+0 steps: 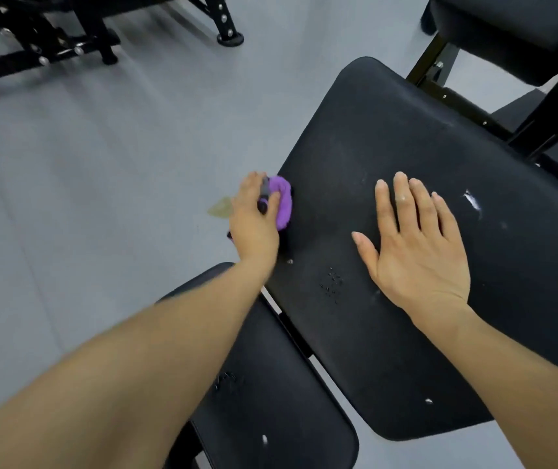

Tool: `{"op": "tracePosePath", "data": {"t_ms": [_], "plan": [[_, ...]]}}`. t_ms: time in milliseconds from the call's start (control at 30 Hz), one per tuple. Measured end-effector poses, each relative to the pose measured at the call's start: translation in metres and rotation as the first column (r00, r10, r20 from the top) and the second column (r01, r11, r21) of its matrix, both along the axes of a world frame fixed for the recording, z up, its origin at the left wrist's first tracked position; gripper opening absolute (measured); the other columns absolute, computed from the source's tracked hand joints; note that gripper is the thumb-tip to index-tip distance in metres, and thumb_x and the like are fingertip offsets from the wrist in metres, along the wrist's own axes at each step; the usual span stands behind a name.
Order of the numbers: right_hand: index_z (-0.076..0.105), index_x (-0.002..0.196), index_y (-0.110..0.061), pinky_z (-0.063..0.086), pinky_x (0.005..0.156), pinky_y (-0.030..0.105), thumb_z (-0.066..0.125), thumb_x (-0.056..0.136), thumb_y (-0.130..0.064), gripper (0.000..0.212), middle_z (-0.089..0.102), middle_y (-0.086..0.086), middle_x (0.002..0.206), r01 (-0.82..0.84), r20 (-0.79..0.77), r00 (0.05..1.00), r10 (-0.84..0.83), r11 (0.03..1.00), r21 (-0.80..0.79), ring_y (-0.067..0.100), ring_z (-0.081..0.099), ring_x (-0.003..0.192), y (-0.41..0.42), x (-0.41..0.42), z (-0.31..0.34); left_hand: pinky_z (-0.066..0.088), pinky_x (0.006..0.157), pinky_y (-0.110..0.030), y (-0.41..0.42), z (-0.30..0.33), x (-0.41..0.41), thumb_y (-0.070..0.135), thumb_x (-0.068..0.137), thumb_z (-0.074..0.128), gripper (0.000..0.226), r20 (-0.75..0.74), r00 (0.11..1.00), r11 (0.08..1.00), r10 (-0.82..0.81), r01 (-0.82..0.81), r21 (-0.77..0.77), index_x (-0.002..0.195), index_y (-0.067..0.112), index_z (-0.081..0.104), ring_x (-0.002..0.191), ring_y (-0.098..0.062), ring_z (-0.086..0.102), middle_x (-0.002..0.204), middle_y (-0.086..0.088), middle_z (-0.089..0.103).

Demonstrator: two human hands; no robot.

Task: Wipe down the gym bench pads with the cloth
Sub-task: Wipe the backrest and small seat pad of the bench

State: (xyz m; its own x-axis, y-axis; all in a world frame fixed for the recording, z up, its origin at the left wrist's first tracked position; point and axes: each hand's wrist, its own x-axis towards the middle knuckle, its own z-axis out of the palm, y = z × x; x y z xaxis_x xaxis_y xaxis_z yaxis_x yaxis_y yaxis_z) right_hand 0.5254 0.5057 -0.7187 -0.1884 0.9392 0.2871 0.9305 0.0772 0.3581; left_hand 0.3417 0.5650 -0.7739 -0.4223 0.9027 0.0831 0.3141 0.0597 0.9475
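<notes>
Head view: the left hand [253, 220] grips a purple cloth [282, 203] at the back pad's [406, 137] left edge; the right hand [416, 252], fingers flat and spread, steadies it. Firm overlapping strokes should clear the droplets [333, 284].

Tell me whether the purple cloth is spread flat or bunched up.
Bunched: the purple cloth is a wad gripped in the left hand at the black bench pad's edge.

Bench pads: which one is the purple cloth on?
The large pad, at its left edge, under the flat right hand; the smaller near pad has none.
</notes>
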Motion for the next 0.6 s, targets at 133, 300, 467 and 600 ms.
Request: {"op": "tracePosePath", "data": {"t_ms": [133, 300, 467, 600], "plan": [[0.024, 0.147, -0.004, 0.017, 0.114, 0.042, 0.023, 0.097, -0.05, 0.068, 0.031, 0.019, 0.149, -0.006, -0.006, 1.0, 0.006, 1.0, 0.012, 0.034, 0.031, 0.137, 0.0, 0.001, -0.002, 0.039, 0.085, -0.003, -0.02, -0.002, 0.004, 0.016, 0.093, 0.054, 0.033, 0.006, 1.0, 1.0, 0.02, -0.02, 0.0, 0.126, 0.019, 0.055, 0.093, -0.004, 0.056, 0.117, 0.007, 0.059], [0.024, 0.147, -0.004, 0.016, 0.113, 0.042, 0.023, 0.097, -0.05, 0.069, 0.03, 0.019, 0.15, -0.009, -0.016, 1.0, 0.009, 1.0, 0.006, 0.034, 0.029, 0.137, 0.0, 0.002, -0.002, 0.036, 0.11, -0.036, -0.102, -0.019, 0.034, 0.014, 0.091, 0.057, 0.044, 0.016, 0.999, 0.998, -0.05, 0.05, -0.041, 0.13, 0.033, 0.049, 0.135, -0.006, 0.037, 0.141, 0.016, 0.042], [0.022, 0.147, -0.003, 0.016, 0.114, 0.044, 0.023, 0.097, -0.051, 0.069, 0.028, 0.02, 0.15, -0.026, -0.019, 0.999, 0.027, 1.0, 0.009, 0.035, 0.027, 0.138, 0.0, 0.001, -0.001, 0.037, 0.102, -0.016, -0.041, -0.011, 0.015, 0.014, 0.091, 0.058, 0.035, 0.089, 0.996, 0.999, 0.024, -0.022, -0.03, 0.126, 0.017, 0.057, 0.119, -0.012, 0.052, 0.136, 0.001, 0.053], [0.021, 0.148, -0.003, 0.015, 0.115, 0.044, 0.022, 0.097, -0.051, 0.069, 0.027, 0.019, 0.15, -0.031, -0.025, 0.999, 0.031, 0.999, 0.011, 0.035, 0.025, 0.139, 0.0, 0.002, -0.004, 0.042, 0.093, -0.017, -0.028, -0.011, 0.017, 0.013, 0.091, 0.056, 0.035, 0.057, 0.995, 0.996, 0.084, -0.085, 0.018, 0.126, 0.015, 0.056, 0.108, -0.021, 0.058, 0.128, -0.001, 0.057]]}}
